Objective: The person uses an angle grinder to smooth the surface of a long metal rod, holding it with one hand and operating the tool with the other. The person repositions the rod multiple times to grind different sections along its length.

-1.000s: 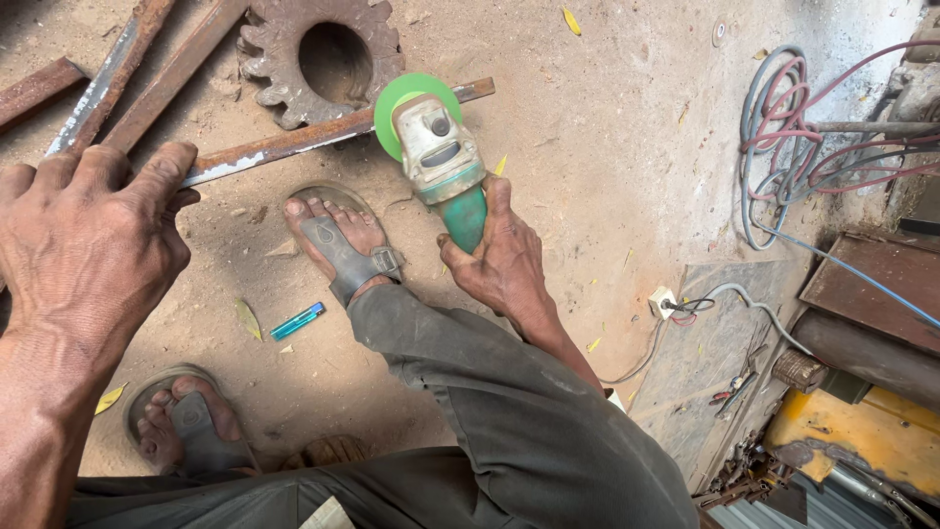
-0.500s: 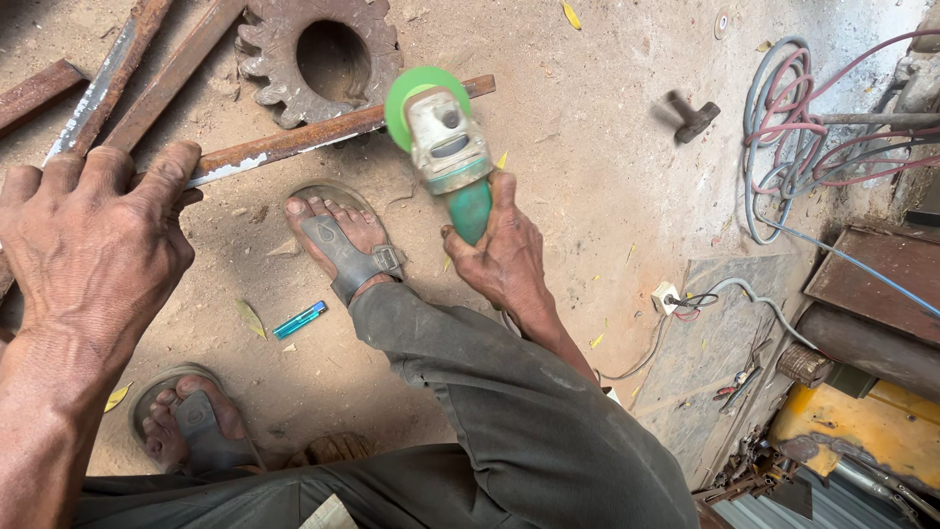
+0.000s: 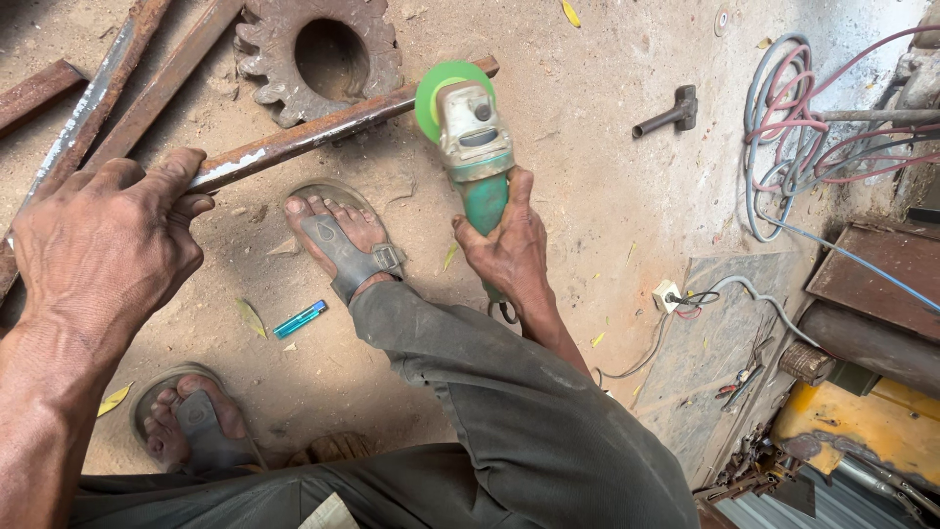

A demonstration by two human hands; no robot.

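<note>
1. The grinder point(image 3: 468, 147), a hand-held tool with a green guard and a green handle, is held over the dusty ground, just above the far end of a rusty metal bar point(image 3: 323, 132).
2. The grinder's handle is gripped by the right hand point(image 3: 507, 245), whose fingers are clenched around it.
3. The bar is laid slantwise on the ground and is pressed down at its near end by the left hand point(image 3: 103, 250), the fingers being curled over it.
4. A sandalled foot point(image 3: 338, 240) is set on the ground between the two hands, just below the bar.
5. A second sandalled foot point(image 3: 191, 426) is seen lower left, near a small blue lighter point(image 3: 300, 319).
6. A rusty toothed wheel point(image 3: 318, 59) is lying just beyond the bar, and further rusty bars point(image 3: 127, 78) are lying at the upper left.
7. A hammer point(image 3: 671, 113) is lying well to the right of the grinder, near a coil of cables point(image 3: 793, 137).
8. A white socket point(image 3: 666, 294) with a plugged-in cord is seen on the ground at right.
</note>
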